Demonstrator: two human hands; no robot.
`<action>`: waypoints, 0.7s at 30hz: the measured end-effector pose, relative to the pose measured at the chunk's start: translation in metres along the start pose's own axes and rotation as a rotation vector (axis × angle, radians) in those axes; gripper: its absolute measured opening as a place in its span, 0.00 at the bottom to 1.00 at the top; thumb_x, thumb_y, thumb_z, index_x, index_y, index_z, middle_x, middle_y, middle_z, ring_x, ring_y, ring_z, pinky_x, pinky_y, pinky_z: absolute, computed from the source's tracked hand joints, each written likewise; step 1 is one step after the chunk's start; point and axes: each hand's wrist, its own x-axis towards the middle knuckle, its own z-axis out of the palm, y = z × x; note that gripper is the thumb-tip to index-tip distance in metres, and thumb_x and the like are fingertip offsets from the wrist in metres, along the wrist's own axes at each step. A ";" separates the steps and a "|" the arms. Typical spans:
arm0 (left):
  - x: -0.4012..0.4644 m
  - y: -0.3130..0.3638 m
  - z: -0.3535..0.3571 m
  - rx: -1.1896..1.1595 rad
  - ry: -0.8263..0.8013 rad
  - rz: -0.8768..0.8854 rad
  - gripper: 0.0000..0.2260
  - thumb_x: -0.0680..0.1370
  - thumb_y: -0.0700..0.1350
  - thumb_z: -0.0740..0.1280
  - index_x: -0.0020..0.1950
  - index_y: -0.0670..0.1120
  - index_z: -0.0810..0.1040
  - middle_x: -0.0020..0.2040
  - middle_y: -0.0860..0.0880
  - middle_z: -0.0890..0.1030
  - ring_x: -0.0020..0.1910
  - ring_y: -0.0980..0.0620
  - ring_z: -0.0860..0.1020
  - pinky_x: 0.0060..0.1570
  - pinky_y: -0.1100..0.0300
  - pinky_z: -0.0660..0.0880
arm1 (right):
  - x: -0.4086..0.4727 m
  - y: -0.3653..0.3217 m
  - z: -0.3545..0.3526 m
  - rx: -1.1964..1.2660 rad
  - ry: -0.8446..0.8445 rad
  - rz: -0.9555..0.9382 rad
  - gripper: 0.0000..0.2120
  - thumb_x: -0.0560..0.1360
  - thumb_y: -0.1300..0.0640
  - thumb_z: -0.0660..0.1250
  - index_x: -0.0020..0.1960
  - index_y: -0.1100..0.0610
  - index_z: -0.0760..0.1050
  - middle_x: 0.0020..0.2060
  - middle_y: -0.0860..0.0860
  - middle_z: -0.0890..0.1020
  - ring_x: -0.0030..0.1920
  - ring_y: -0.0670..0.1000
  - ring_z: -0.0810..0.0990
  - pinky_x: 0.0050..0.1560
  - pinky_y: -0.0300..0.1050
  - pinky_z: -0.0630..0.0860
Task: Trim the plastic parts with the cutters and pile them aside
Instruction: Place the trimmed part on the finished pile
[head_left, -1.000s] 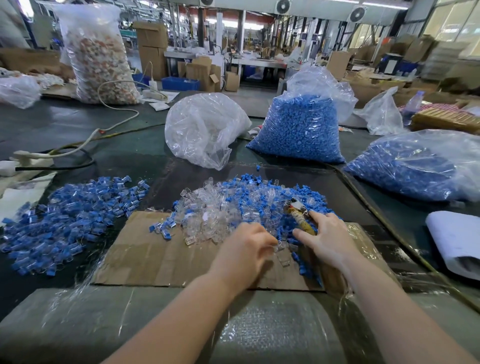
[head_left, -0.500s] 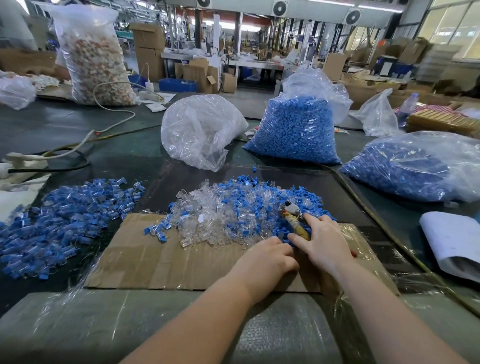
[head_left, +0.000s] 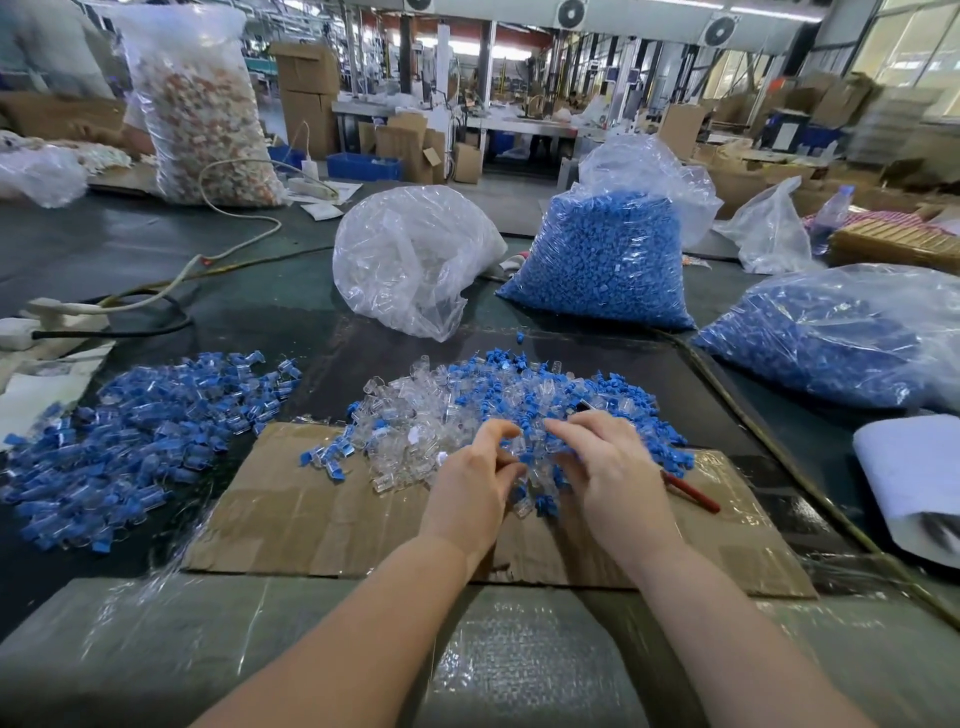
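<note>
At the far left of the frame we see a loose spread of small blue-and-clear plastic parts (head_left: 140, 436) lying on the dark green table top (head_left: 249, 312), with a white power cable (head_left: 228, 249) curling across the table above it. In the upper left stands a tall clear plastic bag of pale orange and white pieces (head_left: 200, 109). Lower and toward the middle, a flat sheet of brown cardboard (head_left: 311, 519) lies on the table, and the near edge of the mixed heap of clear and blue plastic parts (head_left: 441, 395) rests on it. Above that heap sits a crumpled clear bag of transparent parts (head_left: 410, 260). At the centre our left hand (head_left: 470, 493) is at the heap's near edge, fingers curled with thumb and forefinger drawn together at the small parts; whether they hold one we cannot tell. Just beside it our right hand (head_left: 613, 473) lies on the heap with fingers bent down among the pieces, and its grip is hidden from us too. From under the right hand a red-handled cutter (head_left: 691, 493) pokes out onto the cardboard, touching the hand's outer edge. Right of centre stands a clear bag packed with blue parts (head_left: 602, 260), and at the far right a second bag of blue parts (head_left: 831, 343) lies flat, with a white rolled sheet (head_left: 909, 467) below it.
</note>
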 end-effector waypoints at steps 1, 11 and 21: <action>0.001 0.001 0.000 -0.027 0.002 -0.013 0.14 0.78 0.41 0.64 0.63 0.48 0.71 0.49 0.49 0.82 0.47 0.55 0.80 0.53 0.63 0.76 | 0.001 -0.007 0.000 0.071 -0.030 -0.043 0.13 0.74 0.64 0.68 0.58 0.58 0.79 0.48 0.52 0.80 0.50 0.53 0.77 0.52 0.49 0.75; -0.004 0.000 0.000 -0.097 -0.017 -0.023 0.13 0.78 0.38 0.63 0.61 0.49 0.73 0.50 0.50 0.82 0.48 0.57 0.79 0.48 0.72 0.73 | 0.004 -0.020 0.005 0.246 -0.145 0.086 0.03 0.75 0.60 0.67 0.47 0.55 0.79 0.42 0.47 0.78 0.44 0.45 0.76 0.50 0.43 0.75; -0.015 -0.012 0.005 0.287 -0.106 0.183 0.13 0.76 0.51 0.67 0.60 0.51 0.78 0.48 0.55 0.71 0.51 0.57 0.65 0.53 0.69 0.59 | -0.010 -0.020 0.018 0.261 0.012 0.320 0.02 0.76 0.61 0.66 0.47 0.55 0.77 0.42 0.47 0.77 0.44 0.45 0.75 0.48 0.38 0.72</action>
